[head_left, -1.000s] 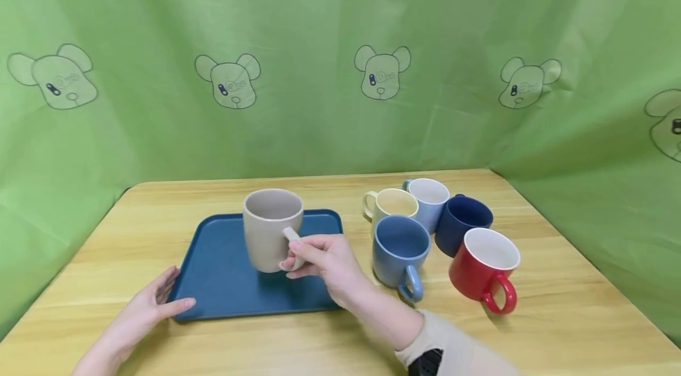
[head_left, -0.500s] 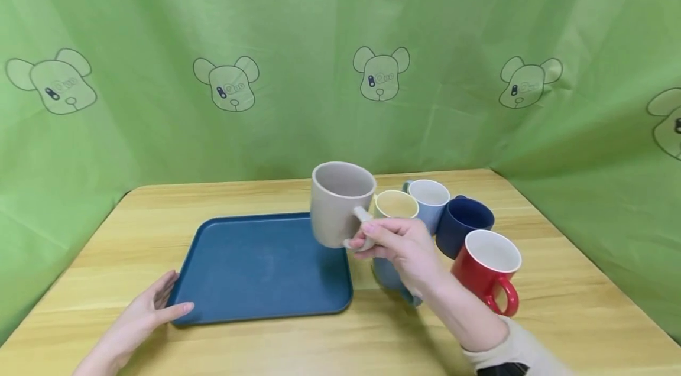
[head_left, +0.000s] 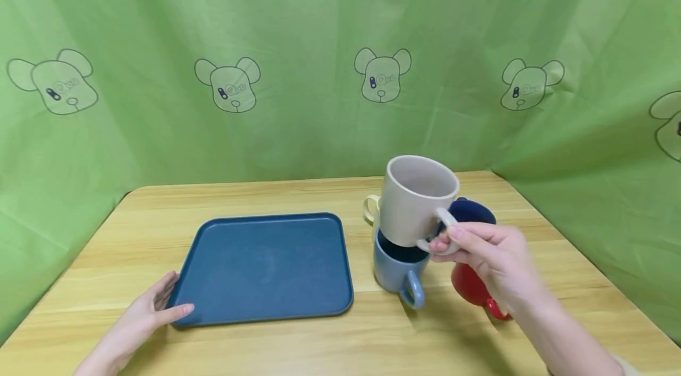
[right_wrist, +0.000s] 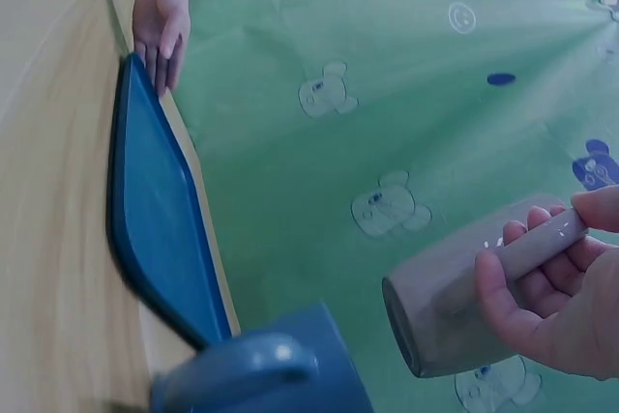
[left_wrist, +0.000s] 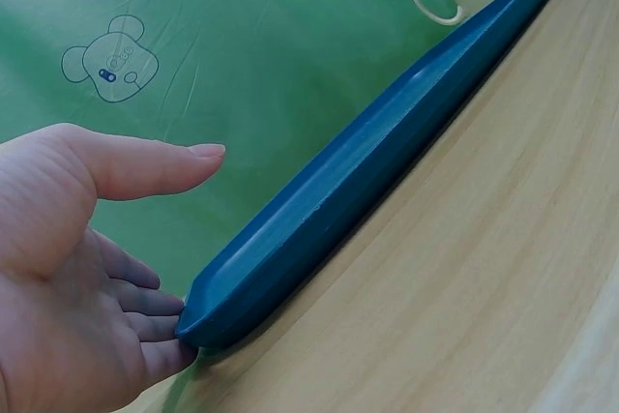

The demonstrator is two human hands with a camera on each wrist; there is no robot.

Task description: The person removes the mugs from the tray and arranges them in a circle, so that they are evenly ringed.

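By its handle my right hand point(head_left: 495, 263) grips a grey-beige mug point(head_left: 412, 207), which is in the air above the cluster of mugs. The right wrist view shows the fingers curled through the handle of the mug point(right_wrist: 455, 297). Just below it stands a light-blue mug point(head_left: 396, 269), partly covered. Behind the right hand are a dark-blue mug point(head_left: 470, 210) and a red mug point(head_left: 468, 285), both partly hidden. My left hand point(head_left: 140, 317) touches the near left corner of a blue tray point(head_left: 266, 269), its fingers extended and thumb raised in the left wrist view.
A pale yellow mug point(head_left: 370, 208) shows only its handle and side behind the held mug. The tray lies flat with bare surface on the wooden table point(head_left: 298, 346). A green curtain point(head_left: 303, 133) with bear drawings hangs behind and at the sides.
The grey-beige mug has risen from over the tray and moved right with my right hand, now covering the white-lined light-blue mug. My left hand keeps its place at the tray corner.
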